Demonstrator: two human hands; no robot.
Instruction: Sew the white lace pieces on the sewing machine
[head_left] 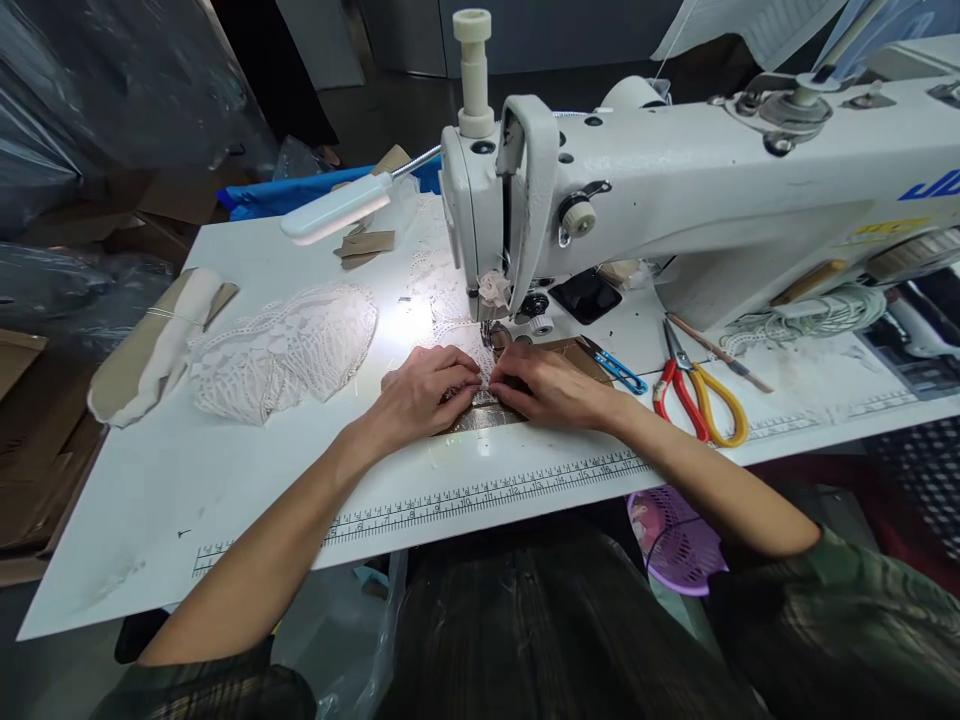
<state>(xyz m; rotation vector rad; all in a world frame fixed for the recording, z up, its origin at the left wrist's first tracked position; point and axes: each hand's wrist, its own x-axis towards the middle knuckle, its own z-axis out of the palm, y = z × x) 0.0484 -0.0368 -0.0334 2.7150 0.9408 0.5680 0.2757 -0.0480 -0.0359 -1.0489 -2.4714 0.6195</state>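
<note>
White lace fabric (441,290) runs under the needle area of a white sewing machine (491,230) and forward to my fingers. My left hand (435,385) pinches the lace edge just in front of the presser foot (489,335). Opposite it, my right hand (547,385) pinches the same lace, its fingertips close to the left ones. Beneath both hands lies the metal plate (484,418) of the machine bed. Partly covered by my fingers, the exact grip on the lace is hard to see.
Blue thread snips (616,370) and red-and-yellow-handled scissors (701,395) lie right of my right hand. Folded lace pieces (292,345) and a tied fabric bundle (161,345) rest at left. A lamp (337,207) shines over the table. A purple basket (682,550) sits below the table edge.
</note>
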